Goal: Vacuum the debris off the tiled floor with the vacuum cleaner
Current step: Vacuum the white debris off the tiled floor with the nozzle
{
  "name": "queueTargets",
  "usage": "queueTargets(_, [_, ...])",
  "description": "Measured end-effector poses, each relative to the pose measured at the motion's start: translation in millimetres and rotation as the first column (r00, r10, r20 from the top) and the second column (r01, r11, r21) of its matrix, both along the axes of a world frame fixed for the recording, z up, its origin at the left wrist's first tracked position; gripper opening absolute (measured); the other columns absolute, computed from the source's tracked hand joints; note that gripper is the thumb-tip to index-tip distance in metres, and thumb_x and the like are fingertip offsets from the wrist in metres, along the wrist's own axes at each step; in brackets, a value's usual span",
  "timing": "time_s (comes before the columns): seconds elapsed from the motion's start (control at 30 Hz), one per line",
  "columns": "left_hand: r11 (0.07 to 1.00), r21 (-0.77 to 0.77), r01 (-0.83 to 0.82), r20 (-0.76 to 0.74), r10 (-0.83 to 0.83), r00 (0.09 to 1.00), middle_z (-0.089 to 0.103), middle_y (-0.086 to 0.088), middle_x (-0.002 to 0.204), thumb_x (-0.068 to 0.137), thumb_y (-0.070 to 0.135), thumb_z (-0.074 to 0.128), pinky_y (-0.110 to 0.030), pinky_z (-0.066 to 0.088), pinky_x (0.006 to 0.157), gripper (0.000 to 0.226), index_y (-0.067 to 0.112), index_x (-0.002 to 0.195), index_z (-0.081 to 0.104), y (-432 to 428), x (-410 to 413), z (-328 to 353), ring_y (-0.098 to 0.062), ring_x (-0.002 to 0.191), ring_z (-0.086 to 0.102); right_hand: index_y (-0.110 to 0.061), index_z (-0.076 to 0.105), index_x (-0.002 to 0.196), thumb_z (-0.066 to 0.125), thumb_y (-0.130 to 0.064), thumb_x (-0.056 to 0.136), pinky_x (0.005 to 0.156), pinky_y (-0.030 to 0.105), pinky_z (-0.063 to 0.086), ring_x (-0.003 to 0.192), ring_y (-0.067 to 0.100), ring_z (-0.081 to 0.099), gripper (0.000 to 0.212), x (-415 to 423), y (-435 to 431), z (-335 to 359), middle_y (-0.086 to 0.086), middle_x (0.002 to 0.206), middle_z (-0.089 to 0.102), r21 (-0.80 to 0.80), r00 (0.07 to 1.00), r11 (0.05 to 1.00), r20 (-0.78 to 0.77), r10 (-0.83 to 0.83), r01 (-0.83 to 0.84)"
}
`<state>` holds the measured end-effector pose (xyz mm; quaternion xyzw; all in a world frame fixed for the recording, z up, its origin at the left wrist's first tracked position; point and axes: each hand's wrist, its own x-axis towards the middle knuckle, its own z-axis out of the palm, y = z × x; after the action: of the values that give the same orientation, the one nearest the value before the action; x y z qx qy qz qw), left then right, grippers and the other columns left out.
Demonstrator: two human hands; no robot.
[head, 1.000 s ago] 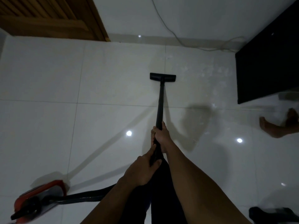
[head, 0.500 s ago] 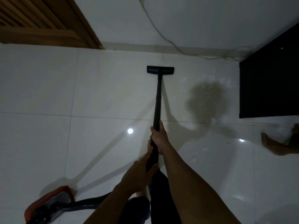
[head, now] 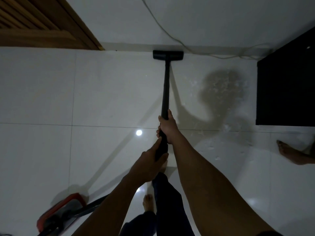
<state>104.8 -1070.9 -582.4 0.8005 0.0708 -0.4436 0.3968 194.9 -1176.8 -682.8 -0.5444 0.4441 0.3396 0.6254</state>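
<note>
1. Both forearms are bare up to the bottom edge of the view, with no sleeve on them.
2. The left hand [head: 146, 165] and the right hand [head: 167, 128] carry no glove.
3. Dark trousers [head: 167, 206] cover the legs, loose and creased at the cuffs.
4. The person's foot [head: 148, 204] is bare below a trouser cuff, toes showing.
</note>
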Motion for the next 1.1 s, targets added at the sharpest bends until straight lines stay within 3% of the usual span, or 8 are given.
queueTargets(0.13, [1.0,-0.006,-0.008,-0.025,0.008,1.0,0.067,-0.015,0.118,0.103,0.032,0.049,-0.013,0.042,0.047,0.07,0.034,0.157,0.005,6,1,1,-0.019,0.08,0.069,-0.049,0.017,0.161,0.052,-0.024,0.108,0.042,0.025,0.046,0.049,0.015,0.051,0.069,-1,7,-1,0.007,0.077,0.051,-0.002,1.0,1.0,-0.006,-0.004,0.004])
queueTargets(0.23, [0.998,-0.008,-0.058,-0.024,0.057,0.998,0.066,-0.001,0.091,0.103,0.034,0.049,-0.011,0.04,0.046,0.069,0.035,0.158,0.006,10,-4,1,0.001,0.058,0.061,-0.046,0.018,0.161,0.052,-0.025,0.108,0.041,0.024,0.046,0.048,0.015,0.053,0.067,-5,15,1,0.007,0.08,0.052,-0.027,1.0,1.0,0.022,0.013,-0.012])
queueTargets(0.33, [0.996,-0.049,-0.074,-0.018,0.073,0.997,0.057,0.01,0.076,0.103,0.035,0.049,-0.009,0.04,0.043,0.069,0.035,0.158,0.008,15,-9,7,0.007,0.047,0.056,-0.044,0.022,0.161,0.054,-0.022,0.107,0.044,0.026,0.047,0.046,0.014,0.052,0.067,-12,19,9,0.009,0.081,0.051,-0.051,0.999,0.999,0.048,0.002,0.0])
queueTargets(0.5, [0.995,-0.08,-0.055,0.023,0.057,0.998,0.069,-0.002,0.109,0.103,0.035,0.049,-0.012,0.043,0.046,0.068,0.038,0.157,0.009,27,-44,26,0.007,0.049,0.057,-0.043,0.021,0.162,0.054,-0.02,0.107,0.043,0.027,0.046,0.044,0.012,0.05,0.068,-48,24,26,0.008,0.075,0.049,-0.049,0.996,0.998,0.082,-0.031,0.035])
queueTargets(0.67, [0.991,-0.132,-0.032,0.085,0.043,0.995,0.057,0.003,0.135,0.104,0.032,0.048,-0.007,0.043,0.05,0.067,0.035,0.158,0.008,41,-98,49,0.014,0.053,0.057,-0.044,0.021,0.161,0.055,-0.024,0.107,0.044,0.027,0.047,0.045,0.012,0.052,0.067,-100,36,48,0.007,0.074,0.053,-0.06,0.992,0.997,0.116,-0.041,0.048])
queueTargets(0.8, [0.99,-0.138,-0.016,0.11,0.032,0.993,0.052,0.004,0.14,0.104,0.032,0.048,-0.007,0.044,0.049,0.067,0.035,0.158,0.008,55,-167,73,0.014,0.052,0.057,-0.043,0.021,0.162,0.055,-0.023,0.106,0.044,0.027,0.048,0.047,0.014,0.053,0.068,-170,48,69,0.008,0.074,0.054,-0.067,0.986,0.995,0.158,-0.059,0.071])
queueTargets(0.93, [0.993,-0.116,0.003,0.138,0.013,0.99,0.064,0.002,0.122,0.103,0.038,0.048,-0.014,0.045,0.047,0.065,0.042,0.155,0.009,73,-253,85,0.003,0.047,0.058,-0.042,0.02,0.162,0.053,-0.021,0.107,0.04,0.025,0.045,0.05,0.016,0.053,0.068,-256,61,85,0.009,0.075,0.053,-0.05,0.983,0.996,0.172,-0.07,0.08])
queueTargets(1.1, [0.993,-0.115,0.022,0.142,-0.006,0.99,0.064,-0.012,0.129,0.103,0.035,0.049,-0.008,0.044,0.051,0.066,0.034,0.158,0.011,78,-362,109,0.022,0.061,0.053,-0.041,0.019,0.163,0.055,-0.022,0.106,0.041,0.024,0.046,0.051,0.015,0.053,0.069,-368,69,105,0.01,0.078,0.053,-0.031,0.986,0.998,0.157,-0.057,0.063])
